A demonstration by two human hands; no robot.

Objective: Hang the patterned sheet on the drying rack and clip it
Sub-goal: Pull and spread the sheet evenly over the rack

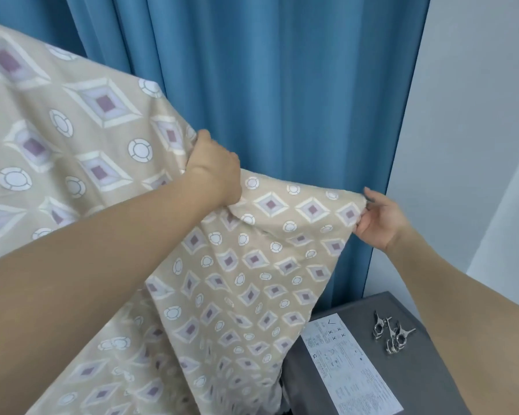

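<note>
A person holds the patterned sheet point(81, 139) up before a blue curtain point(297, 100), the left hand point(215, 172) gripping a bunched fold at mid-frame and the right hand point(378, 220) pinching a corner at the sheet's right edge. The fabric billows leftward, blurred and cut off by the frame. Any drying rack is hidden behind the cloth. Metal clips point(391, 332) lie beside a printed paper point(348, 363) on the grey bench point(432, 375).
</note>
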